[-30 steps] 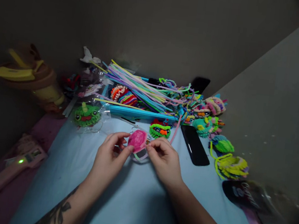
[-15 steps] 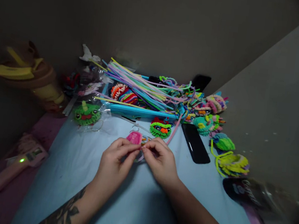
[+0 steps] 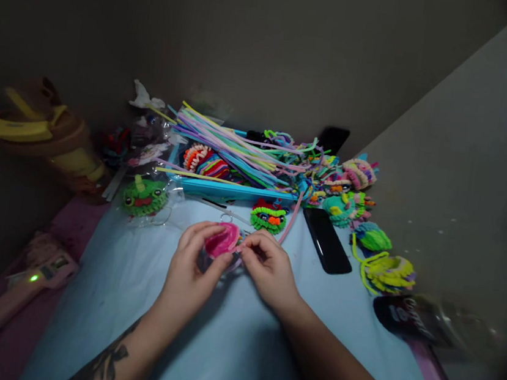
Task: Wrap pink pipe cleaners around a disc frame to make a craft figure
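Observation:
My left hand (image 3: 192, 269) is closed around a small pink round piece (image 3: 222, 240), held just above the light blue tabletop (image 3: 225, 347). My right hand (image 3: 269, 269) pinches the end of a pink pipe cleaner (image 3: 290, 219) where it meets the pink piece's right edge. That pipe cleaner runs up and right toward a blue tray (image 3: 235, 191). A metal ring shows just behind the pink piece.
The blue tray holds a sheaf of coloured pipe cleaners (image 3: 231, 144). Fuzzy creature faces lie around: a green one (image 3: 144, 197) at left, a green and red one (image 3: 268, 218) behind my hands, several at right (image 3: 384, 271). A black phone (image 3: 327, 241) lies right; a glue gun (image 3: 14, 290) at left.
The pink piece turned from face-on to edge-on and now tilts in my left hand. Both hands stayed close together, shifting slightly left and up.

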Action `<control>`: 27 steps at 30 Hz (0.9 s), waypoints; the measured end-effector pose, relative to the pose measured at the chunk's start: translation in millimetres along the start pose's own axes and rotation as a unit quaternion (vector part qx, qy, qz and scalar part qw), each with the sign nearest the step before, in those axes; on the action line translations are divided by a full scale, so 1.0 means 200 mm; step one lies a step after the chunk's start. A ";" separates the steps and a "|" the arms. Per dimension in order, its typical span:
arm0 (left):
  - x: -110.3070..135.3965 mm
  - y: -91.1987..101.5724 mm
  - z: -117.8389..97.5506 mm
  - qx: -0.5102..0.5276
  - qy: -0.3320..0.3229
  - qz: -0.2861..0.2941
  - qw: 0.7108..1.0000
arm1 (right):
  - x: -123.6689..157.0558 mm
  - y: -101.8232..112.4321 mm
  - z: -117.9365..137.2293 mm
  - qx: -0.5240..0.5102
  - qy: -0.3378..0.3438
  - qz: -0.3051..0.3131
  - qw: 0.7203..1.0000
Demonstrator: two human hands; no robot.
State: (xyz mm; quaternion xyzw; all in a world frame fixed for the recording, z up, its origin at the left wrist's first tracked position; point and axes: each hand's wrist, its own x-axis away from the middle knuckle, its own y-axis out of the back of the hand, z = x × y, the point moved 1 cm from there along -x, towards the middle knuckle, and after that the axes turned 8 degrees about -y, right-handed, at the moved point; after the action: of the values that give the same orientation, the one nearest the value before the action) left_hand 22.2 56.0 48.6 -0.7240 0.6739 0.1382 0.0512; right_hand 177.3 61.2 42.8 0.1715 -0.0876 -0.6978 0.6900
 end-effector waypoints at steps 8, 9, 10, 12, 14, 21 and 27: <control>-0.03 0.03 0.02 0.199 0.231 0.089 0.948 | 0.00 0.03 0.00 -0.033 0.034 0.074 0.996; -0.03 0.03 0.02 0.219 0.248 0.086 0.940 | 0.00 0.04 -0.01 -0.038 0.031 0.072 0.996; -0.03 0.03 0.02 0.241 0.262 0.076 0.932 | -0.01 0.04 -0.01 -0.044 0.028 0.070 0.996; -0.03 0.04 0.03 0.282 0.286 0.050 0.914 | -0.01 0.04 -0.02 -0.059 0.023 0.068 0.996; -0.04 0.04 0.04 0.310 0.308 0.032 0.899 | -0.01 0.04 -0.02 -0.081 0.021 0.076 0.994; -0.05 0.04 0.03 0.320 0.308 0.016 0.896 | -0.01 0.02 -0.03 -0.115 0.014 0.075 0.990; -0.04 0.05 0.04 0.289 0.289 0.017 0.913 | -0.01 0.03 -0.02 -0.102 0.008 0.069 0.992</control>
State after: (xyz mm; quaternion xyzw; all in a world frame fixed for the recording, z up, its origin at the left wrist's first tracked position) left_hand 11.1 65.0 45.1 -0.6743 0.6820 -0.2770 0.0590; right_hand 183.7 63.0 40.7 0.0992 -0.0223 -0.6526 0.7509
